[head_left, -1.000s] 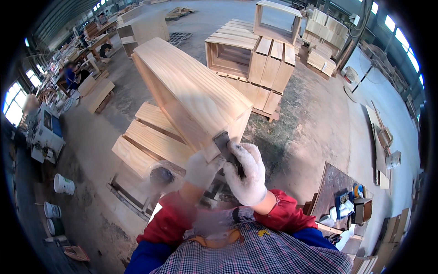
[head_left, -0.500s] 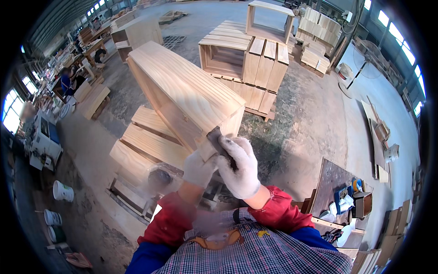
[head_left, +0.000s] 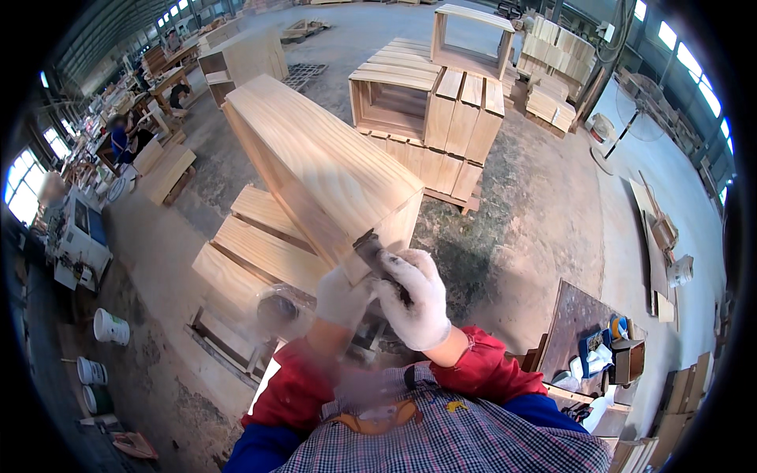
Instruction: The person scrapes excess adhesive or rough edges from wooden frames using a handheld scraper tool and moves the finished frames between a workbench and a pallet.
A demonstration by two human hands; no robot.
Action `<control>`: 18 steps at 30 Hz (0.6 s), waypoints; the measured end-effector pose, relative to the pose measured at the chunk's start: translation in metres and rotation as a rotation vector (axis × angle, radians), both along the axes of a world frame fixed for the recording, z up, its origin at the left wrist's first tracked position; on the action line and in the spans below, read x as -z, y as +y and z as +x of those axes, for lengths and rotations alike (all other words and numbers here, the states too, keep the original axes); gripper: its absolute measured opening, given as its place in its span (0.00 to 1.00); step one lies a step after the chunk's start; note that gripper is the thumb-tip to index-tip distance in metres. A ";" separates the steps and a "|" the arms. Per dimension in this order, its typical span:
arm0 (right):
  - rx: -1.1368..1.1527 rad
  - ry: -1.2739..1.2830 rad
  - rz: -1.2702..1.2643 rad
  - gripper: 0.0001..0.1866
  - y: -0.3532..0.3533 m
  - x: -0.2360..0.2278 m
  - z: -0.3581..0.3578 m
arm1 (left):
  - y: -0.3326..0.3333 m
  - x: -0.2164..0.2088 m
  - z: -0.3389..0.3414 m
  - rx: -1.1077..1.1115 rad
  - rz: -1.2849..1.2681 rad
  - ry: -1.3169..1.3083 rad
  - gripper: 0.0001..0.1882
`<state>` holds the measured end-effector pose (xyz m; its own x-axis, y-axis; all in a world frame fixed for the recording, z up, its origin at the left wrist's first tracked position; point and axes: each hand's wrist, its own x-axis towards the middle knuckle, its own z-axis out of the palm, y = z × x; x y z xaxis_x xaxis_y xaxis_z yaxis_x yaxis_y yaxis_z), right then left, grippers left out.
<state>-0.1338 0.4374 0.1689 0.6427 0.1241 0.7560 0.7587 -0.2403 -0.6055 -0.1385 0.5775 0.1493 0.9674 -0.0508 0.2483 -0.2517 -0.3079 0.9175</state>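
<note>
A long, pale wooden box [head_left: 315,150] lies tilted across a stack of slatted wooden crates [head_left: 252,236], its narrow near end toward me. My left hand [head_left: 341,298], in a white glove, grips the box's near lower corner; its fingers are partly hidden and smeared. In a white glove too, my right hand [head_left: 414,303] is closed, thumb on top, around a worn dark piece of sandpaper [head_left: 367,244]. The sandpaper's tip touches the box's near edge, just above my left hand.
More slatted crates [head_left: 465,118] stand stacked beyond the box, with an open frame [head_left: 473,39] on top. At right is a dark table [head_left: 564,339] bearing a blue bin [head_left: 595,347]. White buckets [head_left: 110,327] line the left side. A seated person [head_left: 122,142] is far left.
My right hand has shifted slightly toward me with the sandpaper, which stays at the box's near edge. My left hand keeps its hold on the corner. The whole view has moved a little.
</note>
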 end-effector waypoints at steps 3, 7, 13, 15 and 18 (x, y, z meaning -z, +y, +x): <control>0.002 -0.022 0.021 0.21 -0.004 -0.006 0.006 | -0.005 -0.002 -0.001 -0.023 -0.098 0.044 0.21; 0.000 -0.003 0.024 0.21 -0.005 0.002 0.011 | -0.005 0.002 0.001 -0.053 -0.106 0.103 0.22; -0.007 -0.057 0.045 0.21 -0.007 -0.001 0.020 | -0.011 -0.013 -0.004 -0.036 -0.322 0.197 0.21; -0.009 -0.044 0.042 0.21 -0.005 0.000 0.018 | -0.008 -0.013 -0.005 -0.046 -0.237 0.194 0.21; -0.006 -0.016 0.056 0.21 -0.008 -0.001 0.011 | -0.007 -0.014 -0.006 -0.029 -0.259 0.228 0.22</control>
